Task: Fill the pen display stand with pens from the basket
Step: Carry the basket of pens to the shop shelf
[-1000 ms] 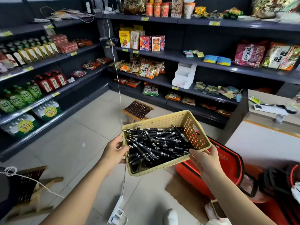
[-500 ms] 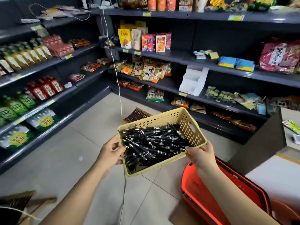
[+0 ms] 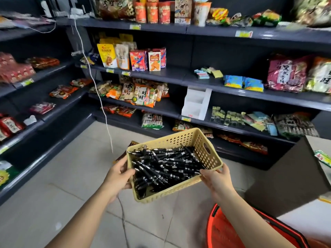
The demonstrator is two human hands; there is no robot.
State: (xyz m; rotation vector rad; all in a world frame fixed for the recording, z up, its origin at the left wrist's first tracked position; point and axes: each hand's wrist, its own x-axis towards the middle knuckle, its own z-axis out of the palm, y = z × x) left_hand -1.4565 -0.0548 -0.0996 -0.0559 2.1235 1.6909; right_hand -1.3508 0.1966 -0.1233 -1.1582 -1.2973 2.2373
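Observation:
A pale yellow perforated basket (image 3: 209,154) is held in front of me over the floor, tilted slightly toward me. Several black pens (image 3: 164,167) lie jumbled inside it. My left hand (image 3: 118,174) grips the basket's left rim with the thumb inside. At the right front corner, my right hand (image 3: 216,178) holds the rim. A white tiered pen display stand (image 3: 196,103) sits on a dark shelf beyond the basket, with nothing visible in its tiers.
Dark shelves (image 3: 161,76) with snack packets run along the left and the back. A white cable (image 3: 100,97) hangs down to the floor. A red shopping basket (image 3: 232,230) sits at lower right, beside a dark counter (image 3: 286,176).
The view has swung right and closer to the back shelves. The basket has stayed in both hands and now sits nearer the display stand.

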